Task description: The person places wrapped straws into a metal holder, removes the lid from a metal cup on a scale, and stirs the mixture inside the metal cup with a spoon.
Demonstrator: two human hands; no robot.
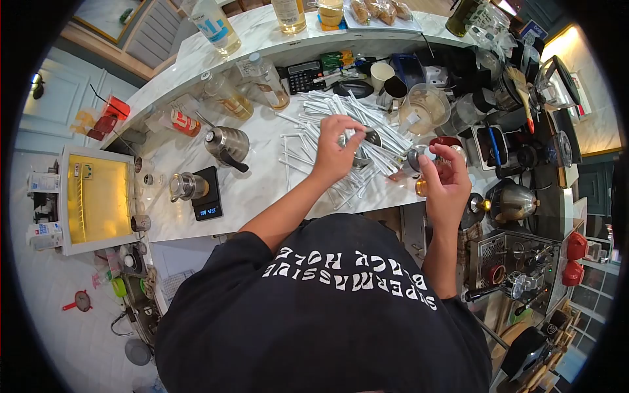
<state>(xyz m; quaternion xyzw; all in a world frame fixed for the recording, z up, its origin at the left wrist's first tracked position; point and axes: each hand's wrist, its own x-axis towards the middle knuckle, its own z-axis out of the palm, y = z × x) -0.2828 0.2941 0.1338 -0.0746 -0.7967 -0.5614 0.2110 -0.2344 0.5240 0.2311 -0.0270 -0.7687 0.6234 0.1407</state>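
My left hand (337, 147) is over the heap of white paper-wrapped straws (321, 105), thumb and fingers pinched together. Whatever they hold is too small to name. Beside its fingertips is a dark round metal piece (373, 137), and a small metal cup (362, 158) shows partly below. To the right, my right hand (449, 180) has its thumb and forefinger curled toward each other. By its fingertips is a small clear round container (416, 158); I cannot make out clearly what the fingers grip. A small amber jar (420, 188) is beside the right thumb.
On the left of the counter are a gooseneck kettle (227, 145), a black scale (208, 193) and a glass-and-metal pot (189, 186). Bottles (226, 96) line the back. A clear plastic tub (424, 110) stands behind my right hand; an espresso machine (514, 262) is at right.
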